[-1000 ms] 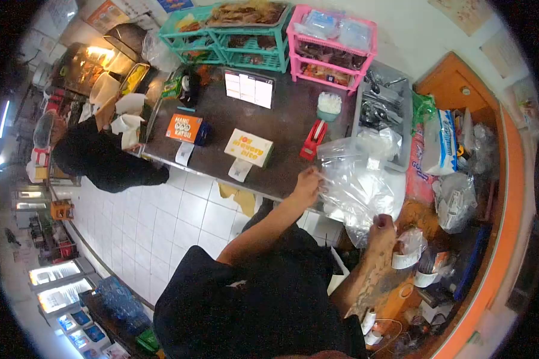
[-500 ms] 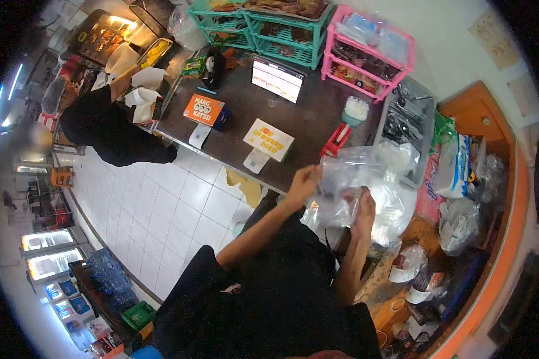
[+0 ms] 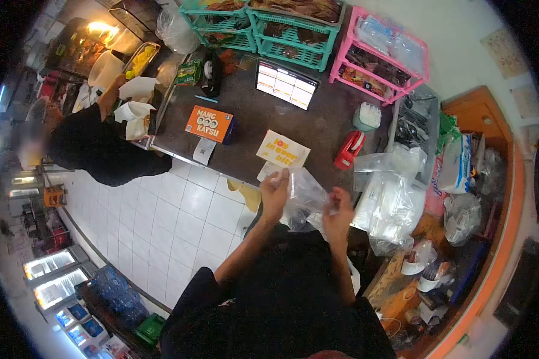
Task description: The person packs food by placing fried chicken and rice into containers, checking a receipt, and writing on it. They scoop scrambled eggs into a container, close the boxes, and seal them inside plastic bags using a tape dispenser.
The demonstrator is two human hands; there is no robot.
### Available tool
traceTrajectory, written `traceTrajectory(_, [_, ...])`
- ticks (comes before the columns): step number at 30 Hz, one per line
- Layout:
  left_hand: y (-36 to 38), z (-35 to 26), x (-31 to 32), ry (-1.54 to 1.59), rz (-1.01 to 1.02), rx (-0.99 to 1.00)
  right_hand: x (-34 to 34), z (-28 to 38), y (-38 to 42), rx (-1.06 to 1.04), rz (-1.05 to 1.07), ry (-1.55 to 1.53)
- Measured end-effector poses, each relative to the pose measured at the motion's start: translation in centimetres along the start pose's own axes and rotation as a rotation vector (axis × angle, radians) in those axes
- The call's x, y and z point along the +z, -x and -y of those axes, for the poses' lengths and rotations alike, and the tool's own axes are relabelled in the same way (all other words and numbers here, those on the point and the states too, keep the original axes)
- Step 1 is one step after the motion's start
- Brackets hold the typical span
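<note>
Between my two hands a clear plastic bag point(image 3: 307, 194) is stretched, held in front of my body at the counter's edge. My left hand point(image 3: 274, 194) pinches its left side, close to a white box with yellow lettering point(image 3: 284, 148) and the receipt point(image 3: 268, 171) by it. At the bag's right side, my right hand point(image 3: 338, 209) has its fingers closed on the plastic, slightly blurred. A stack of clear bags point(image 3: 389, 203) lies to the right of my right hand.
On the dark counter point(image 3: 239, 78) stand an orange box point(image 3: 209, 124), a lit tablet point(image 3: 286, 84), a red tape dispenser point(image 3: 349, 149) and a white-filled cup point(image 3: 366, 116). Green racks point(image 3: 293, 48) and a pink rack point(image 3: 371, 66) line the back. A co-worker point(image 3: 102, 146) works at the left.
Both hands have moved left with a clear bag, away from the bag stack and nearer the white box. The bag now spans the gap between my hands.
</note>
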State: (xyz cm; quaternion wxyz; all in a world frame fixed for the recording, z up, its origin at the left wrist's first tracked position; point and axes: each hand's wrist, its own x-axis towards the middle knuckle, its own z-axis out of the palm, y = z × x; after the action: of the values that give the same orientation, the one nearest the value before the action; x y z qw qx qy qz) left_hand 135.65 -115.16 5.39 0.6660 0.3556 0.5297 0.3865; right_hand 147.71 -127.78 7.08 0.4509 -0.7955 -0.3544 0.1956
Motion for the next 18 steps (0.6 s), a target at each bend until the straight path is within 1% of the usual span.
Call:
traceTrajectory(1, [-0.8, -0.2, -1.8, 0.003, 0.007, -0.011, 0.4, -1.5, -0.7, 0.007, -0.004, 0.010])
traceTrajectory(3, [-2.2, 0.0, -5.7, -0.144, 0.266, -0.004, 1.2, -3.0, -1.8, 0.187, -0.079, -0.442])
traceTrajectory(4, [-1.8, -1.2, -5.4, -0.284, 0.262, 0.181, 1.4, 0.4, -2.5, 0.155, -0.101, -0.254])
traceTrajectory(5, [-2.1, -1.4, -6.0, -0.282, 0.272, 0.176, 3.0, 1.8, -2.3, 0.159, -0.109, -0.247])
traceTrajectory(7, [-2.7, -1.7, -7.0, -0.514, 0.455, 0.240, 6.1, 4.3, -1.8, 0.099, 0.153, -0.219])
traceTrajectory(8, [-3.5, -1.7, -6.7, -0.303, 0.353, 0.161, 7.0, 5.8, -1.9, 0.103, 0.147, -0.213])
traceTrajectory(9, [-4.6, -2.1, -7.2, -0.300, 0.359, 0.155, 7.5, 7.4, -1.9, 0.108, 0.388, -0.317])
traceTrajectory(10, [-5.7, -2.6, -7.8, -0.144, 0.373, -0.050, 8.0, 8.4, -1.9, 0.115, 0.628, -0.420])
traceTrajectory(11, [-6.4, -2.9, -8.4, 0.011, 0.382, -0.255, 8.9, 7.2, -1.9, 0.123, 0.622, -0.417])
traceTrajectory(12, [-6.9, 0.7, -9.6, -0.078, 0.337, -0.274, 10.1, 4.8, -1.9, 0.075, 0.429, -0.384])
traceTrajectory(13, [-6.6, 0.1, -9.7, -0.078, 0.339, -0.284, 10.5, 5.1, -2.6, 0.028, 0.238, -0.347])
traceTrajectory(14, [-6.3, -0.5, -9.8, -0.067, 0.540, -0.276, 10.4, 5.2, -3.5, 0.171, 0.066, -0.302])
traceTrajectory(15, [-6.1, -1.1, -9.7, -0.055, 0.743, -0.264, 10.5, 5.8, -3.3, 0.177, 0.062, -0.299])
traceTrajectory(16, [-5.3, -3.3, -9.2, -0.082, 0.615, -0.411, 10.8, 7.2, -3.4, 0.043, 0.076, -0.162])
traceTrajectory(17, [-5.8, -3.2, -9.8, -0.088, 0.621, -0.426, 11.1, 7.8, -3.1, -0.081, 0.090, -0.023])
traceTrajectory(18, [-6.5, -3.1, -11.1, -0.030, 0.668, -0.437, 10.6, 6.4, -3.4, -0.260, 0.091, 0.119])
